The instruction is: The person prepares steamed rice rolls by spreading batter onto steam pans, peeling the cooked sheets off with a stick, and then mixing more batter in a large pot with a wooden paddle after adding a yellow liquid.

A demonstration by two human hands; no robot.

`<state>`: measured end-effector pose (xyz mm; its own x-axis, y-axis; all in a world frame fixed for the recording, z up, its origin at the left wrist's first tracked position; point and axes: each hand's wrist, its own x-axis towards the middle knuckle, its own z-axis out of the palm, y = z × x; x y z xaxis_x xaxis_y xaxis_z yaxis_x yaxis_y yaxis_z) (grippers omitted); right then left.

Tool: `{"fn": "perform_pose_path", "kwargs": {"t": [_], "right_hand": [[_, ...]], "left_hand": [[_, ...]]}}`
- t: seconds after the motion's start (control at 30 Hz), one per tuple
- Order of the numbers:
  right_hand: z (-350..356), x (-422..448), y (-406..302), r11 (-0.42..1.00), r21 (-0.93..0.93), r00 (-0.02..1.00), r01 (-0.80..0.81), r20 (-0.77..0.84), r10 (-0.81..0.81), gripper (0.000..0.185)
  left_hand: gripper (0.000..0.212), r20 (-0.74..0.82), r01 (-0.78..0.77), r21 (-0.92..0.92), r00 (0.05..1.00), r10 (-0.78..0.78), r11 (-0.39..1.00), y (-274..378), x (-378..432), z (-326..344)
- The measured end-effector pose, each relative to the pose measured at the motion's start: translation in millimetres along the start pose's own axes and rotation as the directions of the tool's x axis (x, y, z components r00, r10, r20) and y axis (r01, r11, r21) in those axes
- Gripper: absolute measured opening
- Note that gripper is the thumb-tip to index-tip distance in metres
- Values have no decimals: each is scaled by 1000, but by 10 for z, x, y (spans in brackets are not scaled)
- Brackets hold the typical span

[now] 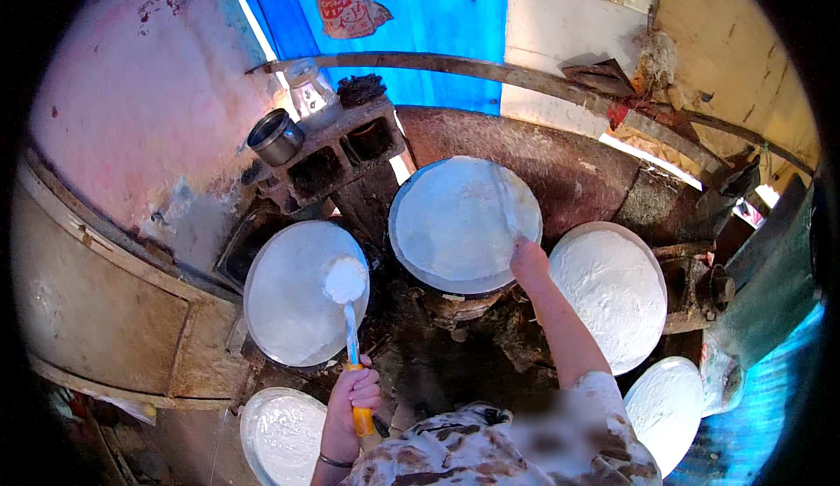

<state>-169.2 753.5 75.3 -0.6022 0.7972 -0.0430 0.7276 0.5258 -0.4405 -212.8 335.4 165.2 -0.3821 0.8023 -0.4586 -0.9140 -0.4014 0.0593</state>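
My left hand (354,391) grips the orange handle of a ladle (352,332). The ladle's bowl, full of white batter (345,280), is over the left round pan (289,296), whose surface is pale and fairly smooth. At the right rim of the middle round pan (453,223), my right hand (529,263) is closed around the near end of a thin, pale, blurred strip-like tool (504,200). This tool points away from me across a whitish layer that covers most of the pan.
Thick white material fills round pans at right (610,289), lower right (669,414) and lower left (285,437). A metal pot (275,137) and a clear jar (308,89) stand on a hollow block (348,151). A bag (344,4) hangs against the blue sheet (433,7).
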Motion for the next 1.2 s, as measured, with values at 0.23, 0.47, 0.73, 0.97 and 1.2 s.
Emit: {"fn": "perform_pose_path", "kwargs": {"t": [0.23, 0.47, 0.73, 0.97, 1.2], "right_hand": [[63, -486, 126, 974, 184, 990, -129, -33, 137, 20], [323, -1269, 123, 934, 345, 986, -93, -99, 135, 21], [548, -2740, -79, 745, 667, 981, 14, -152, 118, 20], [-152, -3810, 303, 550, 815, 978, -181, 90, 189, 48], [-695, -4894, 1183, 69, 991, 554, -115, 6, 833, 27]], "left_hand": [[14, 40, 27, -84, 999, -23, 996, -83, -175, -93], [16, 79, 174, -136, 983, -164, 975, -13, -352, -286], [20, 258, 454, -205, 880, -399, 867, 472, -56, -381], [18, 358, 255, 264, 870, -340, 930, -127, 52, 362], [22, 251, 729, 135, 630, -735, 671, -1253, 28, 302]]}}
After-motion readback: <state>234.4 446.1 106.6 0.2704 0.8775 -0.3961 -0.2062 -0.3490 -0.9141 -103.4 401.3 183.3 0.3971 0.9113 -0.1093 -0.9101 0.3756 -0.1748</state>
